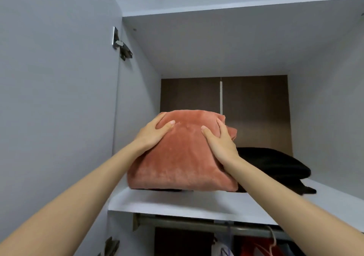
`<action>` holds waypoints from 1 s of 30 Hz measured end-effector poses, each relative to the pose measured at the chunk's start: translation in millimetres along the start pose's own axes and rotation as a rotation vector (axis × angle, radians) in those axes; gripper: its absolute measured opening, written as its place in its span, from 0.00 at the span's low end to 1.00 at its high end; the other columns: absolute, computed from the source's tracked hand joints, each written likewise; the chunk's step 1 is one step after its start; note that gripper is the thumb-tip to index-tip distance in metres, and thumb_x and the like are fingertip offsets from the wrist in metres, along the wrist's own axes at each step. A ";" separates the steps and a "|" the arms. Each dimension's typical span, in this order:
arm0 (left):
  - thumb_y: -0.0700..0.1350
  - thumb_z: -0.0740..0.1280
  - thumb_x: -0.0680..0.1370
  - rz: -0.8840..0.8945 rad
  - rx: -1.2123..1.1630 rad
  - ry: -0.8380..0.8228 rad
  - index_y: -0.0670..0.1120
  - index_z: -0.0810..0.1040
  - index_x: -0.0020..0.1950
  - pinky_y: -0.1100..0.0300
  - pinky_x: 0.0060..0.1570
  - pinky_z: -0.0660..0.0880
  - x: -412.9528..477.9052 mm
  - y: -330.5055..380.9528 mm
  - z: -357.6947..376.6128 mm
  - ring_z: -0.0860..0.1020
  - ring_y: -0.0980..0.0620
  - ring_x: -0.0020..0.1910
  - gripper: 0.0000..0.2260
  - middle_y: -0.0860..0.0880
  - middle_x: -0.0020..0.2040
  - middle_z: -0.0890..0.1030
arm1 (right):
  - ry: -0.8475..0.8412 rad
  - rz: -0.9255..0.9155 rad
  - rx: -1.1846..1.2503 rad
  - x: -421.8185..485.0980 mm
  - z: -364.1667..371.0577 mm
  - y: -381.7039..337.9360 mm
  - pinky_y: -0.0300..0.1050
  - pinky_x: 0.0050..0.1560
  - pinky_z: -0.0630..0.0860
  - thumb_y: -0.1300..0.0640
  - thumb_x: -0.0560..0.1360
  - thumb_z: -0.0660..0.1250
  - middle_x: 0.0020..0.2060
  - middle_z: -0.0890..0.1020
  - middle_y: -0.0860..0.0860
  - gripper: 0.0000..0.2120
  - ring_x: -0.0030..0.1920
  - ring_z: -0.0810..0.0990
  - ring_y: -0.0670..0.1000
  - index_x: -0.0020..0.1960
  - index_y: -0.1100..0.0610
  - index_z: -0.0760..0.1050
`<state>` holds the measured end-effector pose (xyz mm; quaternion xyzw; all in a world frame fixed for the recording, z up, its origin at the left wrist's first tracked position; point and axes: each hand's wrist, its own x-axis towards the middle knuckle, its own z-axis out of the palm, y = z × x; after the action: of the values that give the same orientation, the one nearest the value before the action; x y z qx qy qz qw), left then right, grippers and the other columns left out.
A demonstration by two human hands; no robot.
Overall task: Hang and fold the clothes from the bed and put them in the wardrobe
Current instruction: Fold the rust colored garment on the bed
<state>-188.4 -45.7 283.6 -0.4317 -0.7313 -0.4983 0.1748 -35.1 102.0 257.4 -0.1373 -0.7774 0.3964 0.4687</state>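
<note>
Left hand (155,135) and right hand (222,143) clasp the folded pink garment (181,157) on the shelf (177,202) against stowed black clothing (275,163); release pending, bed unseen.

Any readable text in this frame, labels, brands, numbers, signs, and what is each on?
None can be read.
The pink garment, gripped by the left hand and right hand, shows no tag or print.
The black garment, shelf and hinge show no lettering.
The hanging items under the rail are cut off; any marks there cannot be told.
</note>
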 end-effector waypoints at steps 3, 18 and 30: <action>0.67 0.60 0.76 -0.013 0.048 -0.001 0.59 0.63 0.75 0.47 0.71 0.63 47.5 -29.0 -4.7 0.68 0.50 0.71 0.29 0.56 0.73 0.68 | 0.002 0.042 0.060 35.9 36.8 9.7 0.57 0.66 0.68 0.36 0.76 0.59 0.70 0.69 0.50 0.32 0.67 0.70 0.59 0.76 0.39 0.51; 0.52 0.59 0.81 -0.062 0.606 0.075 0.56 0.78 0.64 0.46 0.65 0.68 145.1 -113.4 37.3 0.70 0.43 0.65 0.13 0.46 0.65 0.71 | -0.133 0.084 -0.549 148.7 118.3 63.4 0.60 0.71 0.59 0.38 0.80 0.52 0.77 0.51 0.58 0.27 0.73 0.55 0.66 0.76 0.45 0.57; 0.45 0.49 0.83 -0.159 0.526 -0.377 0.52 0.70 0.72 0.55 0.72 0.60 160.6 -134.1 51.2 0.65 0.48 0.72 0.20 0.50 0.74 0.68 | -0.397 -0.112 -0.549 176.9 151.0 76.6 0.49 0.69 0.60 0.46 0.81 0.48 0.73 0.69 0.54 0.25 0.72 0.65 0.58 0.78 0.44 0.51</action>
<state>-378.4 55.2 293.7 -0.3981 -0.8857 -0.2160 0.1022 -266.2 181.5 272.9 -0.1356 -0.9375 0.1653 0.2747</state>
